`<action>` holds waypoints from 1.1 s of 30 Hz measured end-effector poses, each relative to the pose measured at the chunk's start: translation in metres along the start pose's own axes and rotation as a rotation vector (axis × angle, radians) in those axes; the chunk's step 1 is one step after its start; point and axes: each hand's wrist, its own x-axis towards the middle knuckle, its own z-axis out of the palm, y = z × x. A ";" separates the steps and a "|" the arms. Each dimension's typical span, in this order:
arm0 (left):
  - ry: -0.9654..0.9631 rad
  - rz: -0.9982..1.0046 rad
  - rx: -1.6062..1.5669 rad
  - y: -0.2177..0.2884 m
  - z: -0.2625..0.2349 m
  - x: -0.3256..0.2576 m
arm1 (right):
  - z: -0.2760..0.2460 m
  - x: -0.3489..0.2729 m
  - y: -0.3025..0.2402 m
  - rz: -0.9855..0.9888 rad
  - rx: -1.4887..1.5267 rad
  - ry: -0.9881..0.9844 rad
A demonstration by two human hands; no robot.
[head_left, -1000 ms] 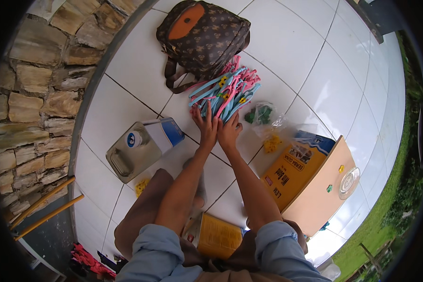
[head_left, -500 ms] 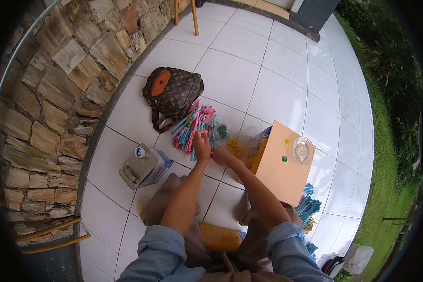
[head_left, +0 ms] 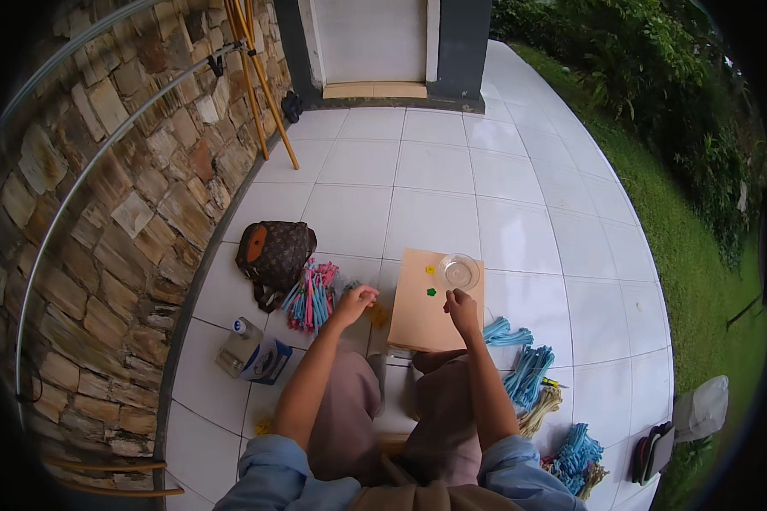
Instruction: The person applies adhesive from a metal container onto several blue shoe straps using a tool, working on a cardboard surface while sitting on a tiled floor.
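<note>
My right hand (head_left: 461, 312) hovers over the tan board-topped box (head_left: 413, 317), just below a clear round glass bowl (head_left: 458, 272). Its fingers are curled together, and anything in them is too small to make out. On the board lie a small yellow flower-shaped piece (head_left: 430, 269) and a green one (head_left: 432, 292). My left hand (head_left: 355, 304) is in a pinch beside a pile of pink and light-blue cords (head_left: 312, 294); I cannot make out what it holds, if anything. Some yellow pieces (head_left: 379, 316) in clear plastic lie close to it.
A brown patterned backpack (head_left: 273, 255) sits behind the cord pile. A square can with a blue-and-white cap (head_left: 254, 351) stands at left. Blue cord bundles (head_left: 530, 375) and beige ones (head_left: 540, 413) lie at right. A stone wall (head_left: 128, 213) borders the left, grass (head_left: 656, 289) the right.
My right hand has parted from the left and moved right, over the board near the bowl. The left stays by the cord pile. The view has tilted up, showing a door.
</note>
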 end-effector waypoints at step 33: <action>0.929 -0.979 0.377 -0.125 -0.197 -0.215 | 0.385 -0.091 -0.115 -0.793 -0.102 -1.040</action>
